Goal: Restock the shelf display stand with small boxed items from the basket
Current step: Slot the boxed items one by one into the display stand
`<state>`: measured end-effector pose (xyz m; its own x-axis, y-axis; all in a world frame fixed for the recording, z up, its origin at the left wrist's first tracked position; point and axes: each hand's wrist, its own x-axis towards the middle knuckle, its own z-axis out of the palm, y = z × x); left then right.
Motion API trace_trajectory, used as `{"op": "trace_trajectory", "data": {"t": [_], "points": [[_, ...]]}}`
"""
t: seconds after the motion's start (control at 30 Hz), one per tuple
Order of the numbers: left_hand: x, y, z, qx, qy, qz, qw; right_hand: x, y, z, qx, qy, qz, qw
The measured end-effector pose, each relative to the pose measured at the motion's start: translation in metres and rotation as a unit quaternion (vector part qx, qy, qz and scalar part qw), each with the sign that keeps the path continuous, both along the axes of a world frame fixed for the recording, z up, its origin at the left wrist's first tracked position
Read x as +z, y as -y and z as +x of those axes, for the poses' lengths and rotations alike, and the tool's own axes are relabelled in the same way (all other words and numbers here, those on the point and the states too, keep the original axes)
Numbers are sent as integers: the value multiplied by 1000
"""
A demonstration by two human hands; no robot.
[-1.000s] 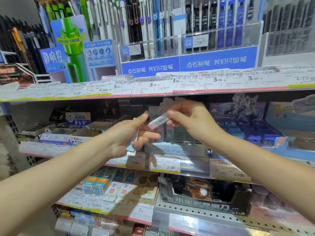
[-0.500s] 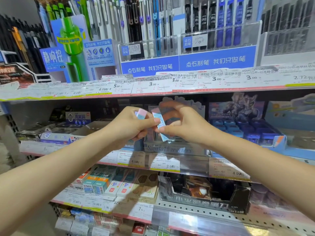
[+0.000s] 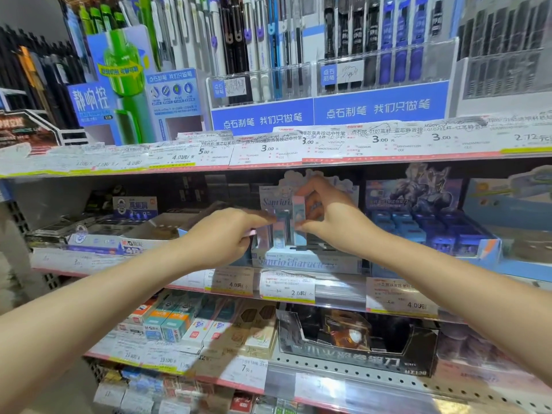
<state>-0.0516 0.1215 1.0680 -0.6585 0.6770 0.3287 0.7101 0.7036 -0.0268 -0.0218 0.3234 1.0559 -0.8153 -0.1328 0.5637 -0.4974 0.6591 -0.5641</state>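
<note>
At frame centre a small pink-and-blue boxed item (image 3: 299, 216) stands upright, long axis vertical, pinched top and bottom by the right hand (image 3: 327, 216) directly above the pale display stand (image 3: 304, 261); the left hand (image 3: 222, 239), just left, clamps further boxes (image 3: 264, 236)

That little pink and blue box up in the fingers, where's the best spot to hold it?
Pinch the small box by its two short ends, from the right, as the right hand does. It stands upright, so its bottom probably slides straight into the display stand.
</note>
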Motion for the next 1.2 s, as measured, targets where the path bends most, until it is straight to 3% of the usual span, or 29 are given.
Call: {"op": "trace_trajectory", "data": {"t": [0.4,0.57,0.7,0.9,1.03,1.1,1.13,1.2], "points": [[2,0,-8,2,26,3,1000,-11,7,-3,-19,-27,40,999],[1,1,-12,-2,41,-5,999,-16,7,0,-68,-36,140,987],[1,2,-14,-7,46,-11,999,-16,2,-7,-46,-75,101,991],[2,0,-11,4,33,-18,999,-11,2,0,-62,-23,96,993],[-1,-1,-6,-22,21,74,997,2,1,1,-29,2,82,996],[-1,-6,2,0,70,197,978,8,1,4,-40,3,47,998],[1,-9,9,2,158,269,950,11,4,7,-39,4,7,999],[5,-13,23,-41,383,383,840,18,9,14,-3,20,-81,997]]}}
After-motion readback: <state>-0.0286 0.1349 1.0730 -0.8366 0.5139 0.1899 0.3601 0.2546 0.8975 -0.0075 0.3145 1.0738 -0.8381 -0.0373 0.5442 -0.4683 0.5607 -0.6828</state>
